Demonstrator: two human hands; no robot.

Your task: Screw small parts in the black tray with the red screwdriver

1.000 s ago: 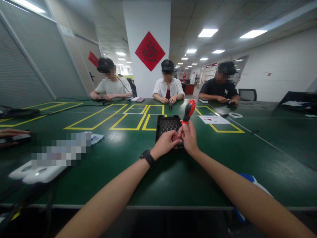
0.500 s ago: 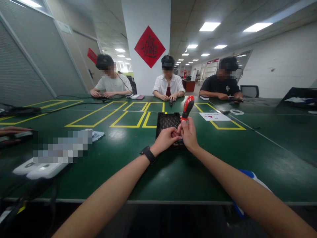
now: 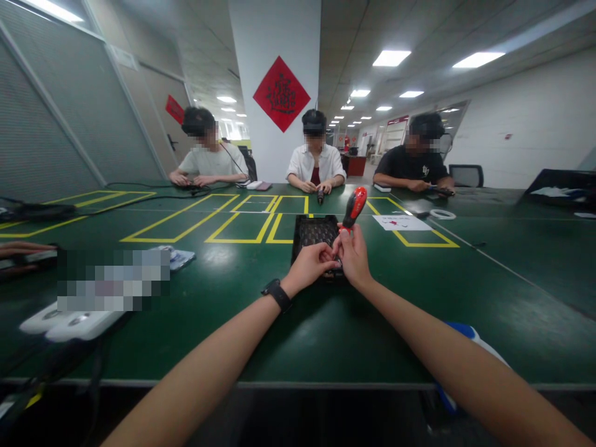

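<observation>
My right hand (image 3: 352,256) is closed around the lower part of a red and black screwdriver (image 3: 355,208), whose handle sticks up and leans slightly right. Close against it, my left hand (image 3: 313,267) has its fingers pinched together near the screwdriver's tip. Whatever the left fingers hold is too small to make out. Both hands are over the near end of a black tray (image 3: 298,233) with a dark, bumpy inside. The near part of the tray is partly hidden by the hands.
A white power strip (image 3: 84,323) with cables lies at the left. Yellow tape rectangles mark the green table (image 3: 223,347). A printed paper (image 3: 401,223) and a white ring (image 3: 442,214) lie at the right. Across the table sit three people; another person's hand (image 3: 23,248) shows far left.
The screwdriver handle leans a little more to the right and sits slightly lower. Both hands keep nearly the same place over the tray; the whole view has shifted slightly.
</observation>
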